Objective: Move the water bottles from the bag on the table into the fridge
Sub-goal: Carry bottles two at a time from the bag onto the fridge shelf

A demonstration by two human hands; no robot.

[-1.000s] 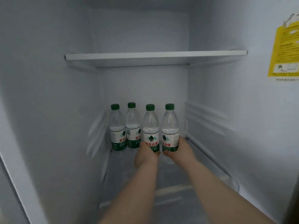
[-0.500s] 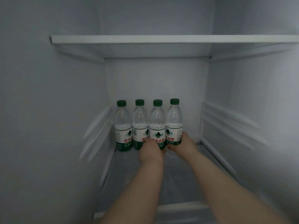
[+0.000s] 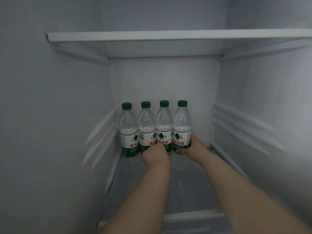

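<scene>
Water bottles (image 3: 164,122), four with green caps and white-and-green labels, stand upright in a tight row, sides touching, at the back of the fridge (image 3: 59,115), just left of the frame's centre. They stand on a clear glass shelf (image 3: 152,191) that fills the lower middle.

The right hand (image 3: 194,147) is clamped round the lower label of the rightmost bottle (image 3: 182,125), thumb on its right side and fingertips curled under the front. The left hand (image 3: 156,157) shows its back to the camera and is wrapped on the base of the third bottle (image 3: 164,132). It also covers the bottom of the second bottle (image 3: 146,125); its fingers are hidden. The leftmost bottle (image 3: 129,132) stands untouched.

Both bare forearms reach in from the bottom edge, nearly straight and converging on the row.

A white shelf (image 3: 152,37) spans the upper frame well above the caps. Moulded ribs (image 3: 244,129) line the right wall, with matching ribs on the left wall.
</scene>
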